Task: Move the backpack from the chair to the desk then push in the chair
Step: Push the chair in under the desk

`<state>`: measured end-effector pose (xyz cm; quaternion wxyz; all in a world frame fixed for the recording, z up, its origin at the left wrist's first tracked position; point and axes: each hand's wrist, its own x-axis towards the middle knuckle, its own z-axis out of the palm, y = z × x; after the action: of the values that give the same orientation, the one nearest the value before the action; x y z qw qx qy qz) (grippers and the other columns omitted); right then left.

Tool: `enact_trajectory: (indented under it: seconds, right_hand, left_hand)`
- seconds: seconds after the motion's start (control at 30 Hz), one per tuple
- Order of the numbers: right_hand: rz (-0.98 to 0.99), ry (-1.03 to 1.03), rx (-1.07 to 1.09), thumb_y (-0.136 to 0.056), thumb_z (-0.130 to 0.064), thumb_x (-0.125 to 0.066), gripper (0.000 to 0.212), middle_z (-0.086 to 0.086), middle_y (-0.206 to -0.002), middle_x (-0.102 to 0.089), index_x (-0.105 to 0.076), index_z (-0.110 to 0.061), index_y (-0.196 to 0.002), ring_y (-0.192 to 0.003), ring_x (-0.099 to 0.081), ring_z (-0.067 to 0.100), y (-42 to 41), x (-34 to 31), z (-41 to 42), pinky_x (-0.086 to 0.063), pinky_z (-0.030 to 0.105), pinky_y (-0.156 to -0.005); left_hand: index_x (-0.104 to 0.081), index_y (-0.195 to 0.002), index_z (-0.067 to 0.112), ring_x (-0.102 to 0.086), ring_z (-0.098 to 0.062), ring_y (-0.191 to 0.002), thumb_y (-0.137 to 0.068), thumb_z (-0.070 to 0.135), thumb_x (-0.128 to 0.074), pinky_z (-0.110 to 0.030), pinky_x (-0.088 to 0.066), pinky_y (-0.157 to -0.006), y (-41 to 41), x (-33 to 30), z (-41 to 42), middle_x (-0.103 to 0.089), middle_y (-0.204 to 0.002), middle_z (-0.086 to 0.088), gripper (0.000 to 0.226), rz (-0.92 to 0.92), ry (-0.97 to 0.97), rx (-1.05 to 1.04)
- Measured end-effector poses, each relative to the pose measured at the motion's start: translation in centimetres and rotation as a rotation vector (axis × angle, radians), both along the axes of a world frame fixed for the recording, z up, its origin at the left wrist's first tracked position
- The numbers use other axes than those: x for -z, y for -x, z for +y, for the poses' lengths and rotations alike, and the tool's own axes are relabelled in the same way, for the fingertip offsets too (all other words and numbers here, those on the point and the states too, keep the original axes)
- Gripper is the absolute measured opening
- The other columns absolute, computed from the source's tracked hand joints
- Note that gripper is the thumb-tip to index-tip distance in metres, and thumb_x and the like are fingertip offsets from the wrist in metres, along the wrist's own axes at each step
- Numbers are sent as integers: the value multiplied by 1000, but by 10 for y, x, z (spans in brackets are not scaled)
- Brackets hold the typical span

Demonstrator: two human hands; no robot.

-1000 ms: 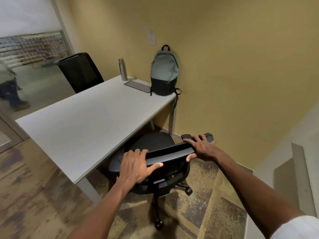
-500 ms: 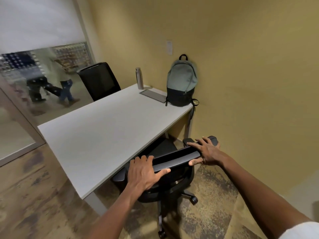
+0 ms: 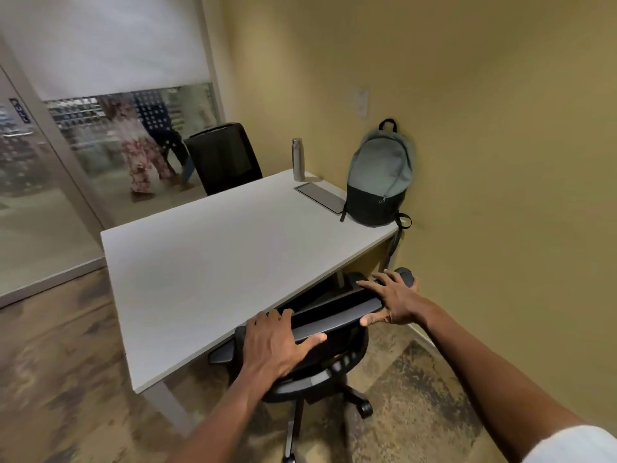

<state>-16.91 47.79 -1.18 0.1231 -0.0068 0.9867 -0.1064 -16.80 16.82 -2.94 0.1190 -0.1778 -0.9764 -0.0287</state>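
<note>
A grey-green and black backpack [image 3: 379, 175] stands upright on the far right corner of the white desk [image 3: 217, 255], leaning on the yellow wall. A black office chair [image 3: 337, 315] sits at the desk's near side, its seat mostly hidden under the desktop. My left hand [image 3: 277, 342] grips the left end of the chair's backrest top. My right hand [image 3: 395, 300] grips the right end, fingers over the front and thumb behind.
A metal bottle [image 3: 298, 159] and a flat grey tablet [image 3: 322, 197] lie on the desk beside the backpack. A second black chair [image 3: 224, 157] stands at the desk's far side. People walk behind the glass wall [image 3: 43, 202] on the left. The yellow wall is close on the right.
The chair has rolled further under the desk with both hands on its backrest. My view has swung left and up, showing more of the glass wall.
</note>
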Motion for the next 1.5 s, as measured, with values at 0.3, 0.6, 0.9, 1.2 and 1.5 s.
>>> enact_trajectory:
  seconds: [0.3, 0.6, 0.9, 1.2, 1.5]
  right_hand:
    - [15, 8, -124, -42, -107, -29, 118, -3, -165, -11, -15, -57, -148, -152, 3, 26, 67, -4, 36, -3, 83, -104]
    - [27, -10, -184, -48, -105, -34, 112, -3, -165, -10, -15, -57, -147, -152, 4, 24, 119, 2, 69, 2, 83, -103]
    - [47, 28, -219, -48, -105, -37, 111, -4, -165, -13, -18, -56, -147, -151, 4, 20, 152, 6, 82, 3, 81, -104]
    - [65, 31, -224, -47, -106, -33, 114, -2, -165, -13, -19, -55, -148, -152, 2, 23, 170, 4, 78, 2, 81, -106]
    - [76, 18, -231, -48, -105, -31, 114, 0, -164, -16, -21, -53, -148, -152, -1, 25, 182, 3, 74, 1, 81, -106]
  left_hand:
    - [-58, -128, 24, -59, -30, -95, -69, 99, -4, -44, -43, -84, 37, 1, 40, -66, -111, -8, 110, -35, 45, -110]
    - [-61, -121, 23, -59, -30, -92, -70, 98, -5, -42, -42, -80, 57, 0, 77, -66, -105, -8, 107, -31, 43, -194]
    - [-62, -120, 23, -59, -30, -91, -71, 98, -6, -42, -42, -80, 75, 1, 91, -67, -103, -7, 106, -33, 37, -237]
    - [-60, -123, 25, -60, -30, -94, -68, 99, -3, -42, -42, -81, 96, -1, 88, -67, -105, -6, 108, -33, 50, -244]
    - [-60, -120, 25, -60, -29, -93, -69, 99, -4, -40, -42, -79, 112, 2, 82, -67, -102, -4, 105, -26, 48, -238]
